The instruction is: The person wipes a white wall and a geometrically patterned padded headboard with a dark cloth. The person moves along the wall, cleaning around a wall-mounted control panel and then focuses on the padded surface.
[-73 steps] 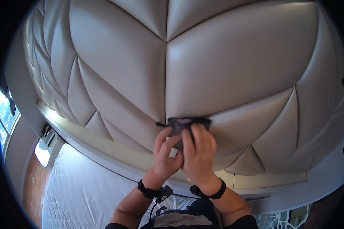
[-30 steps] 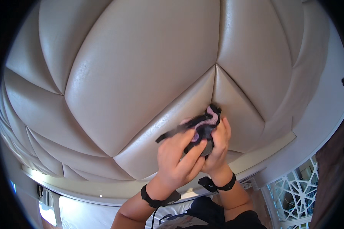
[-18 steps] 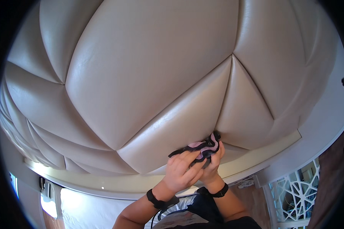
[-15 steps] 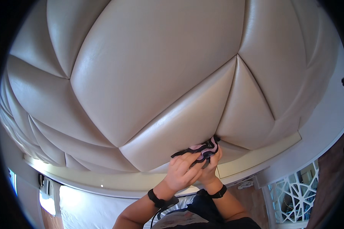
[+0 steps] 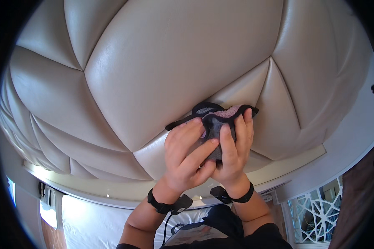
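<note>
A folded cleaning cloth [image 5: 217, 125], grey on one face and fluffy pink on the other with black edging, is bunched between my two hands. On its left side my left hand [image 5: 184, 150] grips it, thumb and fingers curled inward. My right hand [image 5: 235, 152] holds the other side, thumb across the grey face and fingertips near the pink folds. Behind the cloth rises a padded beige leather-like panel [image 5: 174, 62] with deep seams. Whether the cloth touches the panel, I cannot tell.
A cream ledge [image 5: 284, 162] runs along the panel's lower edge. White bedding [image 5: 95, 224] lies at the lower left. At the lower right stands a white lattice screen [image 5: 318, 213]. A black band with a small device [image 5: 170, 205] and cable sits on my left wrist.
Both hands have come up and look larger, carrying the cloth higher. The cloth has opened out from a crumpled bundle into wider folds. The view has shifted slightly.
</note>
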Motion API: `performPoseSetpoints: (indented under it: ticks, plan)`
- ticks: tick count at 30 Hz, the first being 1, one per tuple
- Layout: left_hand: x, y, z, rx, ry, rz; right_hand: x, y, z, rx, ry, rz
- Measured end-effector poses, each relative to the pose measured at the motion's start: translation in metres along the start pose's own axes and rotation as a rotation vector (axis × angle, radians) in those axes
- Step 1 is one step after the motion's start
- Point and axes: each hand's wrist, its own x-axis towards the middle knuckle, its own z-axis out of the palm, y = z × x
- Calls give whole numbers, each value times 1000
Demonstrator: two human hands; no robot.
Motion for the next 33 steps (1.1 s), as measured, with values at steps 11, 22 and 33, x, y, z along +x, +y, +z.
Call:
performPoseSetpoints:
  ticks: [11, 22, 33]
  plan:
    - [-110, -2, -35, 165, -113, -31, -116, -36, 22, 51, -173, 65]
    - [-173, 9, -67, 271, -154, -230, -192, -77, 42, 131, -400, 68]
    - [-85, 3, -83, 216, 14, -195, -51, -84, 36, 105, -282, -6]
